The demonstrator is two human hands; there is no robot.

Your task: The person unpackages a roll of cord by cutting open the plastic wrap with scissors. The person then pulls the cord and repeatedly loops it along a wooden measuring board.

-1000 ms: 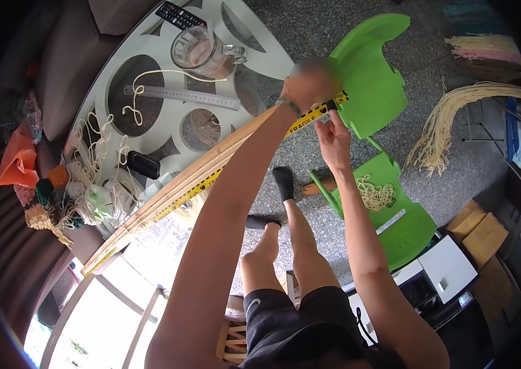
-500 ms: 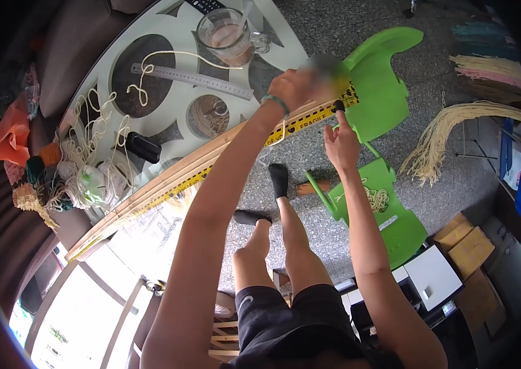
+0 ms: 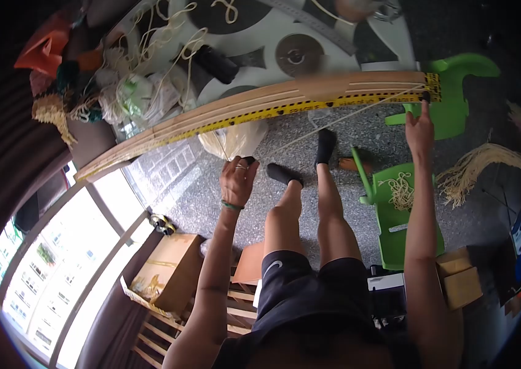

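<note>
A cream cord (image 3: 340, 123) runs slantwise from the right end of a long wooden board (image 3: 236, 101) down to my left hand (image 3: 236, 182). My left hand is closed on the cord, below the board and over the floor. Something black covers a fingertip there. My right hand (image 3: 420, 136) stretches its index finger, with a black tip cover, against the board's right end, where the cord starts. Its other fingers look partly curled, and no object shows in its palm. Yellow and black "FRAGILE" tape (image 3: 309, 106) lines the board's near edge.
Beyond the board, a glass-topped table (image 3: 346, 64) carries a metal ruler (image 3: 319, 27), a black case (image 3: 216, 63) and tangled yarn (image 3: 143, 92). Green chairs (image 3: 448, 117) stand at right; one seat holds coiled cord (image 3: 400, 192). A cardboard box (image 3: 165, 270) is lower left.
My left hand has moved from the board's right end down and left, drawing the cord out. My right index finger stays at the board's end. The whole view has shifted.
</note>
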